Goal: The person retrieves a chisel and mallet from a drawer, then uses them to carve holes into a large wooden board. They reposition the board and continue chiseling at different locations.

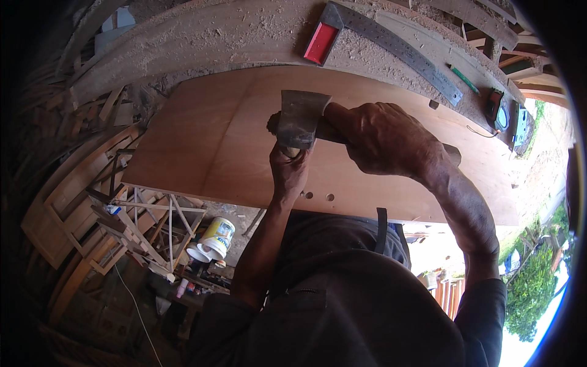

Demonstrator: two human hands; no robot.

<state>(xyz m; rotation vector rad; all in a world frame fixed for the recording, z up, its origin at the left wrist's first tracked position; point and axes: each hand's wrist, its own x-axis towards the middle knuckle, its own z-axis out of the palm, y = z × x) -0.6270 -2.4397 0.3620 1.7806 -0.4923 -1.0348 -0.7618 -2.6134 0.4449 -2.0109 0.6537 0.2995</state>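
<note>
A hatchet with a dark, worn metal head (303, 115) is held over a reddish-brown plywood board (220, 147). My right hand (394, 137) is closed around its handle (451, 154), whose end shows beyond my wrist. Just under the head, my left hand (287, 171) is closed on a small pale piece (294, 151), mostly hidden by fingers and metal. A dark, rough shape shows behind the head's left side, too obscured to make out. Two round holes (320, 196) pierce the board near its front edge.
A dusty wooden ledge (232, 43) behind the board holds a red-handled square (324, 43), green pencil (465, 78) and tape measure (498, 113). Wooden frames (79, 183) and a white bucket (217, 235) stand at lower left. Greenery (529, 287) shows outside at right.
</note>
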